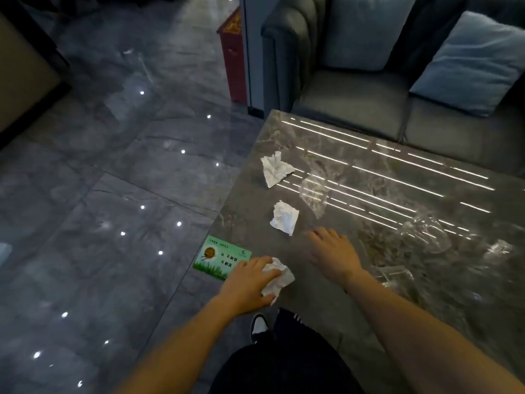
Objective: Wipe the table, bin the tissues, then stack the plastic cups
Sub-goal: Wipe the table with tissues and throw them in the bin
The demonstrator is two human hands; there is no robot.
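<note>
Grey marble makes up the table [355,322], its glossy top streaked with reflected light strips that make the far half hard to read. The left hand [250,282] lies near the table's near-left corner, fingers curled over a crumpled tissue [279,277] and pressing it to the surface; part of the tissue is hidden under the palm. The right hand [332,253] rests just to the right of it, palm down with fingers spread flat on the marble, holding nothing.

Two more tissues lie loose on the table: a middle tissue [285,217] just beyond the right hand's fingertips, and a far tissue [274,167] further back, both apart from either hand.

Clear plastic cups are hard to make out against the reflections. One cup [314,194] lies on its side to the right of the two loose tissues. Another cup [426,234] sits further right, and a third cup [395,275] shows beside the right forearm, partly blurred; a faint shape at the far right may be a fourth, but I cannot tell.

A green card [223,257] with printed characters lies at the table's left edge, touching the left hand's fingertips. Beyond the table stands a dark sofa [355,92] with a blue cushion [471,64], cut off by the frame. No bin is clearly recognisable.
</note>
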